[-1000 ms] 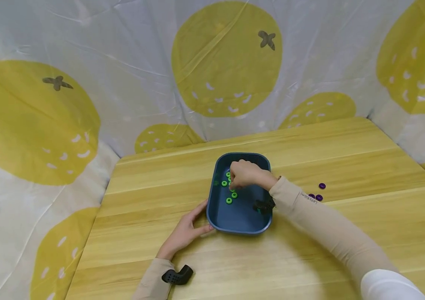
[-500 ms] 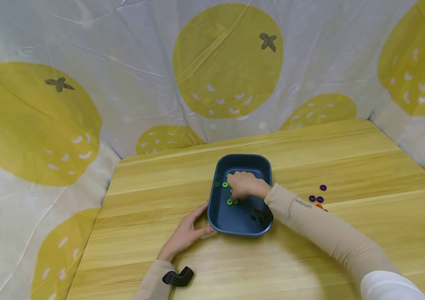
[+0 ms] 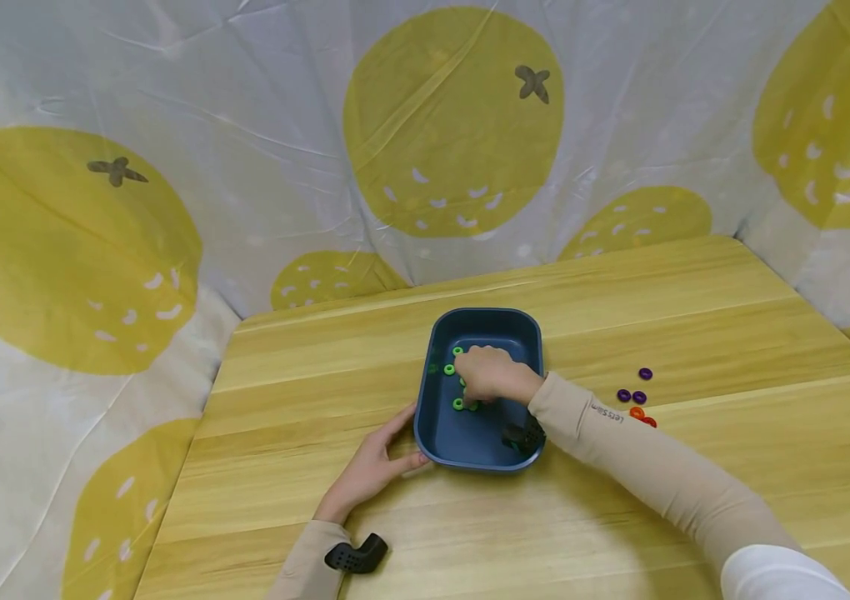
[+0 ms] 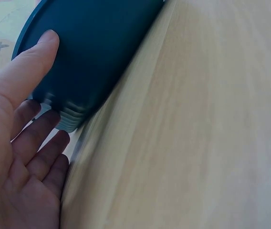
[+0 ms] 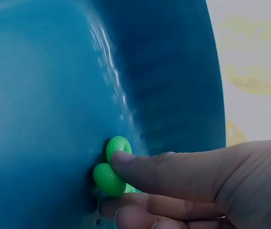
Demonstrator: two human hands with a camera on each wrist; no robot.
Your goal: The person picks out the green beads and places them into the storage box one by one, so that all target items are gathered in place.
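Observation:
A dark blue rectangular tray [image 3: 480,468] with rounded corners holds several small green rings [image 3: 449,369]. My left hand [image 3: 371,465] rests against its near left corner, the thumb on the near wall and the extended fingers at the left side. Inside the tray, my right hand [image 3: 492,373] reaches down among the rings and hides some of them. In the right wrist view, its thumb presses on a green ring [image 5: 109,180] above the index finger, pinching it, and a second green ring [image 5: 119,147] sits right against the thumb tip.
To the right of the tray, on the wooden table [image 3: 305,392], lie several purple rings [image 3: 646,373]. An orange ring [image 3: 637,412] and a red ring [image 3: 649,422] are beside my right sleeve, which partly covers the red one. A fruit-printed curtain [image 3: 260,125] hangs behind the table.
My right hand has moved lower and slightly nearer in the tray, then stayed about there. The orange and red rings have come into sight beside the sleeve. My left hand has stayed at the corner.

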